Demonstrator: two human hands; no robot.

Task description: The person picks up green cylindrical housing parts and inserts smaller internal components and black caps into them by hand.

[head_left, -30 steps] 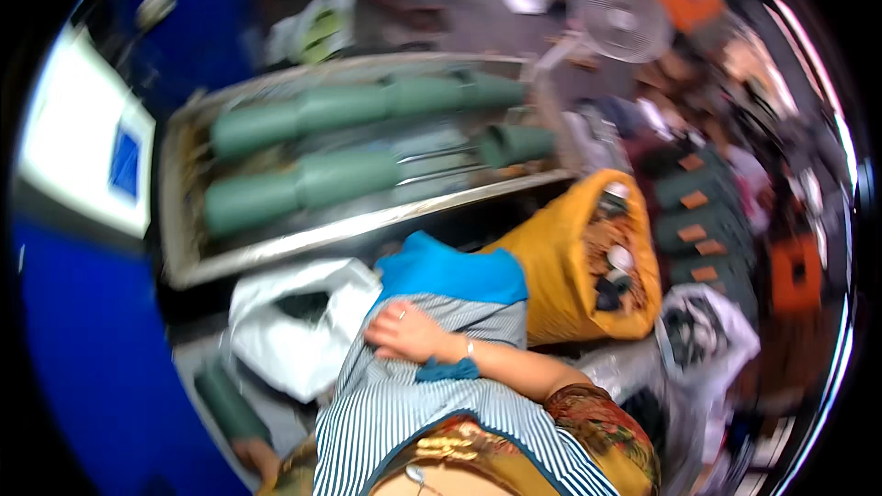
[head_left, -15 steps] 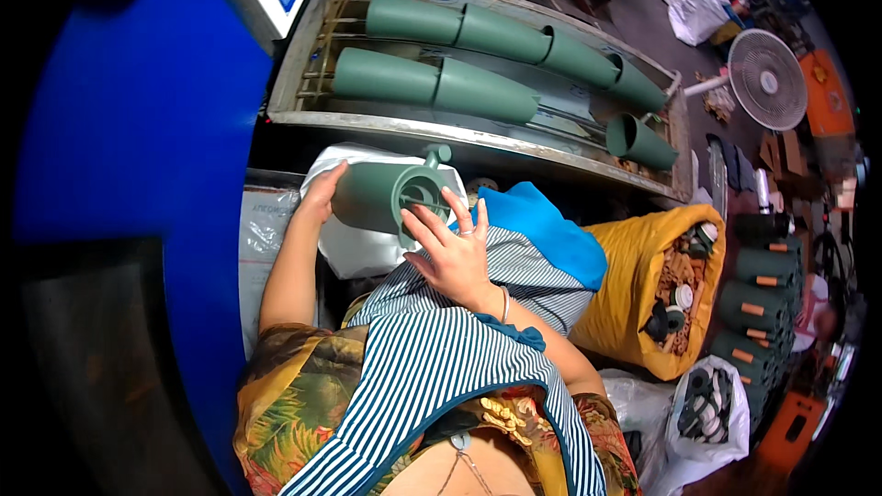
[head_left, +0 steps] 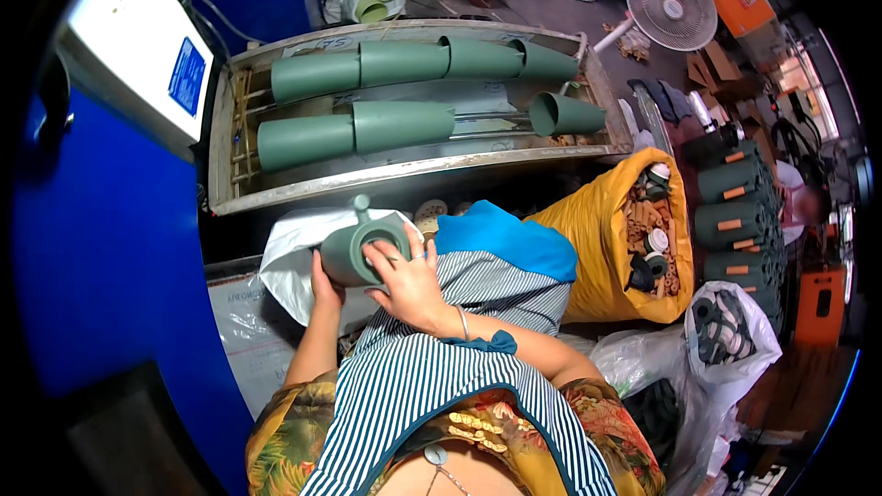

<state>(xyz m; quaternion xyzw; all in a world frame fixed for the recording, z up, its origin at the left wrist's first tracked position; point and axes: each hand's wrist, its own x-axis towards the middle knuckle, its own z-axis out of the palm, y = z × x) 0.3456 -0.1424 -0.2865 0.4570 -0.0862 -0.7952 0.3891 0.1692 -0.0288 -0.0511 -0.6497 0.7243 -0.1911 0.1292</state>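
Observation:
Over my lap is a hollow green plastic cylinder (head_left: 342,253) with a short, knob-ended stub at its upper rim. My left hand (head_left: 325,283) is wrapped round its left side, thumb and fingers partly hidden behind it. My right hand (head_left: 409,280) is at the open end: its fingers reach in past the rim while the thumb stays outside, below the rim. What the fingertips touch inside is hidden. A white plastic bag (head_left: 287,243) lies under and behind the cylinder.
Ahead, a long wooden-sided trough (head_left: 432,165) bears tapered green cylinders (head_left: 404,124) in two rows. On the right are a yellow sack (head_left: 588,230) of scraps, a white bag (head_left: 735,358) of dark parts, stacked green tubes (head_left: 726,225) and a fan (head_left: 671,5). A blue panel (head_left: 101,248) stands left.
The view has swung right and the cylinder sits lower left in it. My right fingers have gone deeper into the opening. My left hand still holds the side.

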